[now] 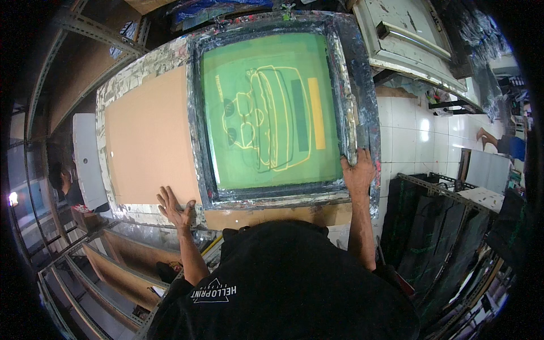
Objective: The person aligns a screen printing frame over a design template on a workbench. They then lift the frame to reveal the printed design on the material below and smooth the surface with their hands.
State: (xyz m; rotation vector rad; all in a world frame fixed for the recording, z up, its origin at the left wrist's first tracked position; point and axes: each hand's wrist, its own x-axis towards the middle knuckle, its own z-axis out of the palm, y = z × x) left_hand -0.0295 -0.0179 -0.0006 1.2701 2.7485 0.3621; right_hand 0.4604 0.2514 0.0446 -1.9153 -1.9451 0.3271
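A screen printing frame (pixel 196 107) with dark, paint-smeared rails lies on the worktable. Its green mesh (pixel 232 62) carries a yellow line drawing and a yellow bar, with a dark shadow of the design showing beneath. My right hand (pixel 360 171) is closed over the frame's right rail at the near corner, thumb toward the mesh. To the left of the frame lies a flat tan board (pixel 147 136). My left hand (pixel 177 208) rests flat with fingers spread at the board's near right edge, holding nothing.
The worktable's paint-crusted border (pixel 102 124) shows around the board. Metal shelving (pixel 54 62) stands at left, with a white box (pixel 88 161) beside the table. A cream metal cabinet (pixel 408 39) is at far right, and a rack of dark panels (pixel 419 226) at near right. Another person's feet (pixel 486 137) show at right.
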